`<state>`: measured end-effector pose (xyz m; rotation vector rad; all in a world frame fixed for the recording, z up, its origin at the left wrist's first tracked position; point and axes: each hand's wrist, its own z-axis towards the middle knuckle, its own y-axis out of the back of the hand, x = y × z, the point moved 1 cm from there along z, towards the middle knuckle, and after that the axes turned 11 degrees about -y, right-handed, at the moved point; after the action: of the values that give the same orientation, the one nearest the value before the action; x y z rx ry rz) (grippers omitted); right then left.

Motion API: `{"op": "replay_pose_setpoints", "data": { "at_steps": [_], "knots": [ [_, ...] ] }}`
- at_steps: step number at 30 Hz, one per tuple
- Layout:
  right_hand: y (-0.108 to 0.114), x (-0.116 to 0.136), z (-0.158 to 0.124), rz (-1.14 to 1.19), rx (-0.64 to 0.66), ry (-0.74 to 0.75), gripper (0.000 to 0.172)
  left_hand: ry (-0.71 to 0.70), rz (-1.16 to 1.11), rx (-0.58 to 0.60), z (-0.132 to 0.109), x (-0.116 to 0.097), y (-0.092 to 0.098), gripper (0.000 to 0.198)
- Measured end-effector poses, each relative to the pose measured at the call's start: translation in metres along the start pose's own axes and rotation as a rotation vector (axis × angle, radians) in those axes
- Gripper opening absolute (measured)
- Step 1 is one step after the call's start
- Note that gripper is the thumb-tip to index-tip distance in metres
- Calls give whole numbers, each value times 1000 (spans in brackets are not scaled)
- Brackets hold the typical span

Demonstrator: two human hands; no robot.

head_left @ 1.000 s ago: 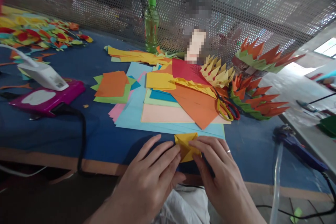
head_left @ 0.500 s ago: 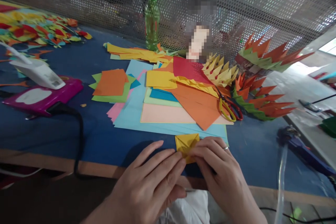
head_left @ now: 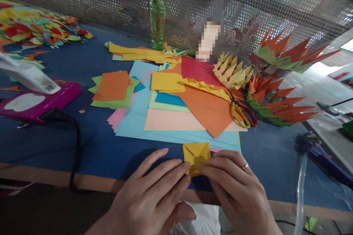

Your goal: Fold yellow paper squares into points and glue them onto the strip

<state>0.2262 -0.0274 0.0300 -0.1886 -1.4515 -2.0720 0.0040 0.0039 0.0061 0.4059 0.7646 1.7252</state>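
A folded yellow paper square point(head_left: 197, 152) is lying on the blue table point(head_left: 104, 147) at the lower centre of the frame, its creases showing. The left hand point(head_left: 154, 187) is lying loosely open, its fingertips touching the square's lower left edge without gripping. The right hand point(head_left: 239, 185), wearing a ring point(head_left: 245, 165), is bending its fingers at the square's right edge; whether it is pinching the paper cannot be told. Coloured sheets point(head_left: 165, 119) are overlapping at frame centre, with scissors point(head_left: 234, 112) lying at their right. Spiky orange-and-green paper pieces point(head_left: 281, 107) are standing at the right. A green bottle point(head_left: 157, 22) is standing at upper centre, a magenta box point(head_left: 62, 99) is sitting at the left, and paper scraps point(head_left: 33, 25) are lying heaped at upper left.
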Motion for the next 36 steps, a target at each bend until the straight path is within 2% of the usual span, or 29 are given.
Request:
{"op": "replay_pose_setpoints", "data": {
  "at_steps": [2, 5, 10, 13, 18, 29, 36],
  "knots": [
    [1, 1, 0, -10, -8, 16, 28, -3, -1, 12, 2, 1, 2, 33],
    [1, 2, -1, -25, -16, 25, 29, -6, -10, 91, 3, 1, 4, 32],
    [0, 1, -2, -12, -14, 25, 28, -9, 39, -33, -6, -1, -3, 40],
    [0, 1, -2, 2, -16, 17, 27, -17, 58, 29, -9, -2, -6, 45],
    [0, 0, -2, 20, -10, -17, 28, 33, 75, 122, -4, -5, -5, 37],
    [-3, 4, 0, 8, -109, -21, 22, 58, 59, 121, -1, -7, -5, 35],
    [-4, 4, -7, -60, -177, -62, 30, 62, 64, 154, -2, -8, -6, 38]
  ]
}}
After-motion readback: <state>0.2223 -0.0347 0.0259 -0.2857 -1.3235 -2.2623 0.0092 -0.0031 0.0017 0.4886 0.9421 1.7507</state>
